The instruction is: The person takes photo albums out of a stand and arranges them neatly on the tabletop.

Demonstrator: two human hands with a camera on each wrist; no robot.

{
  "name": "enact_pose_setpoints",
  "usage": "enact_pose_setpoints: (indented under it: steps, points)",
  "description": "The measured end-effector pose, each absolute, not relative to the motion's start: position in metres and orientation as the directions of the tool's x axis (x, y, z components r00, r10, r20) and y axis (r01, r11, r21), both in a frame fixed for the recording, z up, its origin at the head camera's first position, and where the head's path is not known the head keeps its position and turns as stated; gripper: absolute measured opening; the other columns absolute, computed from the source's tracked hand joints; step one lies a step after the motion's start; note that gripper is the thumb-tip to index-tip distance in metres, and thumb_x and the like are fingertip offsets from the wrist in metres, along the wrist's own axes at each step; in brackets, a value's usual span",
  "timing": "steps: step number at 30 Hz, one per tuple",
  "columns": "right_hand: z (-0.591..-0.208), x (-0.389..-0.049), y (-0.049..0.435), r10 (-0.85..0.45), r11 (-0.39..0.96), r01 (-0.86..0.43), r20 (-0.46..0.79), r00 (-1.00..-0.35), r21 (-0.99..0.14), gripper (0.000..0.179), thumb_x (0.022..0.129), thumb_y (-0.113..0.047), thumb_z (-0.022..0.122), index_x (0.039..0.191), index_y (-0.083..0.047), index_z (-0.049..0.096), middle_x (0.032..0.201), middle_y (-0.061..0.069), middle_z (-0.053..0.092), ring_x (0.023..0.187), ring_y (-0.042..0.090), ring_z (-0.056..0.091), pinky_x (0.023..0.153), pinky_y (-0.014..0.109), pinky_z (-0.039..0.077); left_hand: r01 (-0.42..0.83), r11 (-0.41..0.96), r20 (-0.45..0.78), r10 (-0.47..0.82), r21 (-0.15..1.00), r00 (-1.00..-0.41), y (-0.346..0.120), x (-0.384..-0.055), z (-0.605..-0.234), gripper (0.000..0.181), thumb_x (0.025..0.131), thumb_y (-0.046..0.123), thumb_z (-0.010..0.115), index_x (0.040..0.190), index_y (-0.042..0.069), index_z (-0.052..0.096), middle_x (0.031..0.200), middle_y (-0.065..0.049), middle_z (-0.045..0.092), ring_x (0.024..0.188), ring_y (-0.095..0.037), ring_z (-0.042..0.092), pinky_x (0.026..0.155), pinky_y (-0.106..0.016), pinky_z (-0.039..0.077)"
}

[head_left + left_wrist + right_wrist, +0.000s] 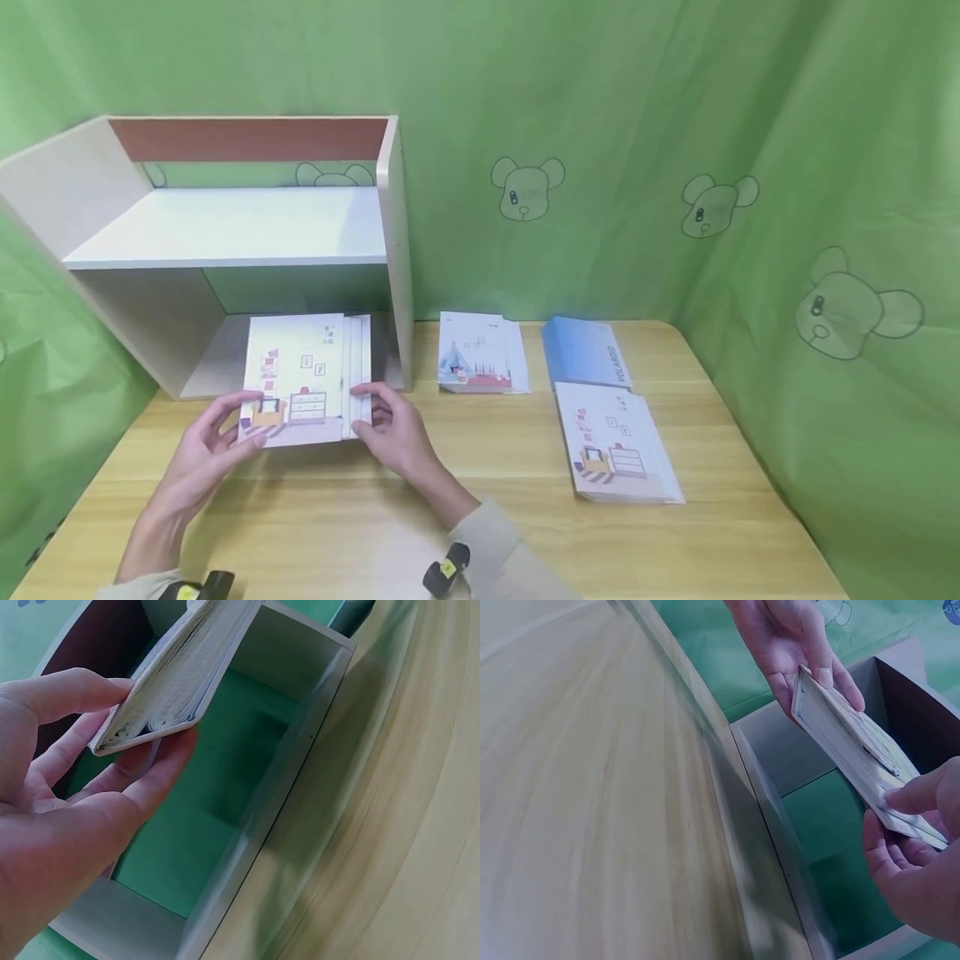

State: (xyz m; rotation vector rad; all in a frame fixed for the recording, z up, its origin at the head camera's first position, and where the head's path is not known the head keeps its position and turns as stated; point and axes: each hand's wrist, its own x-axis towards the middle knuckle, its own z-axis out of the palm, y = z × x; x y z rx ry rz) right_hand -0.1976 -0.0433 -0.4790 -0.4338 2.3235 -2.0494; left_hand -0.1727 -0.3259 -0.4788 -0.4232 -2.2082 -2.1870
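Both hands hold an illustrated book (296, 375) up in front of the shelf's lower opening. Its pale cover shows a drawn room with a chest of drawers and small pictures. On the left side, my left hand (201, 457) grips the lower corner, thumb on one face and fingers behind. My right hand (399, 432) pinches the right edge, where a layered strip shows. Seen in the left wrist view, the book (184, 679) has many thin pages between stiff covers. The right wrist view shows the same book (851, 746) tilted between the two hands.
A white two-level shelf unit (232, 221) stands at the back left of the wooden table (375, 517). To its right lie a book with a tent drawing (480, 354), a blue book marked POLAROID (581, 350) and another room-scene book (615, 446). Green curtains (600, 92) surround the table.
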Motion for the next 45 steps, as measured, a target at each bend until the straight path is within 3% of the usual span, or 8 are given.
enact_pose_setpoints:
  steps: [8,19,27,37,45]
  points:
    - [-0.476,-0.191,-0.036,-0.241,0.104,-0.270,0.240,-0.940,-0.957,0.048,0.086,0.011,0.072,0.128,-0.011,0.066,0.105,0.003,0.068,0.088,0.010,0.066,0.076,0.024,0.062,0.217,-0.027,0.218,0.199,0.976,-0.955,-0.321,-0.167,-0.474,0.062,0.089,-0.018,0.064,0.145,0.000,0.047,0.146,0.002,0.045,0.114,-0.013,0.064,0.091,-0.027,0.058]
    - [-0.473,-0.175,-0.021,-0.274,0.118,-0.258,0.218,-0.937,-0.959,0.048,0.086,0.010,0.073,0.127,-0.012,0.065,0.103,0.005,0.069,0.090,0.013,0.069,0.080,0.024,0.061,0.232,-0.035,0.234,0.218,0.972,-0.947,-0.313,-0.155,-0.477,0.062,0.088,-0.021,0.061,0.145,0.000,0.048,0.146,-0.004,0.046,0.109,-0.016,0.065,0.087,-0.028,0.060]
    - [-0.471,-0.164,-0.009,-0.294,0.133,-0.262,0.214,-0.932,-0.956,0.047,0.084,0.010,0.075,0.125,-0.012,0.066,0.099,0.002,0.069,0.087,0.009,0.068,0.078,0.024,0.062,0.249,-0.025,0.248,0.241,0.968,-0.938,-0.308,-0.145,-0.478,0.060,0.087,-0.023,0.061,0.143,-0.007,0.045,0.146,-0.003,0.046,0.109,-0.016,0.066,0.086,-0.029,0.060]
    - [-0.471,-0.145,0.016,-0.275,0.175,-0.245,0.192,-0.942,-0.954,0.046,0.085,0.010,0.075,0.124,-0.013,0.066,0.100,0.007,0.069,0.090,0.020,0.070,0.078,0.025,0.062,0.216,0.003,0.205,0.294,0.976,-0.934,-0.285,-0.143,-0.485,0.056,0.088,-0.018,0.065,0.140,-0.006,0.047,0.145,-0.003,0.044,0.112,-0.017,0.065,0.087,-0.033,0.061]
    - [-0.477,-0.138,0.040,-0.238,0.181,-0.231,0.186,-0.953,-0.956,0.046,0.087,0.009,0.074,0.127,-0.012,0.065,0.102,0.008,0.070,0.094,0.026,0.070,0.081,0.026,0.062,0.186,-0.020,0.182,0.338,0.982,-0.924,-0.261,-0.152,-0.491,0.058,0.087,-0.014,0.069,0.139,-0.002,0.048,0.142,-0.013,0.043,0.114,-0.022,0.065,0.090,-0.037,0.060]
